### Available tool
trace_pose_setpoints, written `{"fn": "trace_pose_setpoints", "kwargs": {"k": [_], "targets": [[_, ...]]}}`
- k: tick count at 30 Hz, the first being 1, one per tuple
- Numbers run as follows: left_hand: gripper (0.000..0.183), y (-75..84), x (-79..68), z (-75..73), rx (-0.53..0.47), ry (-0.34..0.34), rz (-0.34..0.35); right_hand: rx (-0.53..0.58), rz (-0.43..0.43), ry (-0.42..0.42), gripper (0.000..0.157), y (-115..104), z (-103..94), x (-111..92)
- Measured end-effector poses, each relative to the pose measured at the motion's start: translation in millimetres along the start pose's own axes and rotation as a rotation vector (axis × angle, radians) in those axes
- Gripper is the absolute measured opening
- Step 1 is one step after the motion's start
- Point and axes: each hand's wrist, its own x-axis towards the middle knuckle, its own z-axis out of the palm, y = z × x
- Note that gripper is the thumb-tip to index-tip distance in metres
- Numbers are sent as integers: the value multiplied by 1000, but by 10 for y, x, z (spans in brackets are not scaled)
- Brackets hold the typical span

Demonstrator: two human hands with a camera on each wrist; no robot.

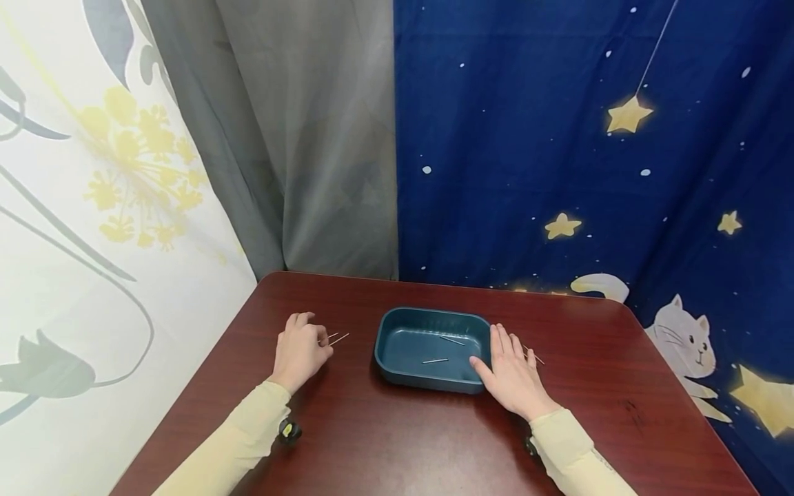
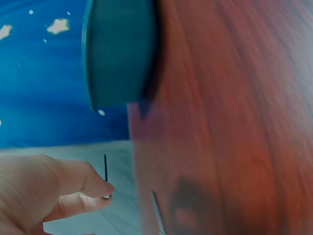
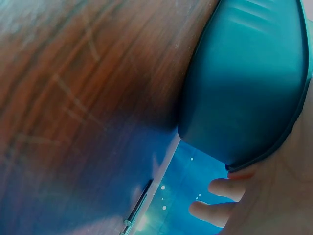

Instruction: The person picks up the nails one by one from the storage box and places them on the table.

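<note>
A teal rectangular tray (image 1: 428,385) stands mid-table, with one nail (image 1: 435,361) near its front and another nail (image 1: 453,340) farther back inside. To its left, my left hand (image 1: 299,353) pinches a nail (image 2: 105,169) by its head end between thumb and fingertip. Close beside that hand, another nail (image 1: 339,339) lies on the table. My right hand (image 1: 513,375) rests on the tray's right rim, fingers extended and thumb reaching over the inside. Just beyond its fingers lie thin nails (image 1: 535,355), partly hidden by the hand.
The dark red table (image 1: 397,441) has rounded far corners. A grey curtain (image 1: 335,138) and a blue star-patterned curtain (image 1: 509,138) hang behind it. White flowered fabric (image 1: 74,289) runs along the left side.
</note>
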Motion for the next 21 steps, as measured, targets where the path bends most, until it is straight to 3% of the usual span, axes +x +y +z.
{"fn": "trace_pose_setpoints", "kwargs": {"k": [5,10,21], "targets": [[32,-192,-27,66,28,-59,-46,4,4,-9,92,4,3,0],[31,-321,-27,103,42,-57,-56,-2,2,-3,89,7,9,8],[26,-400,13,190,38,-90,-86,0,-1,-2,89,4,3,-3]]}}
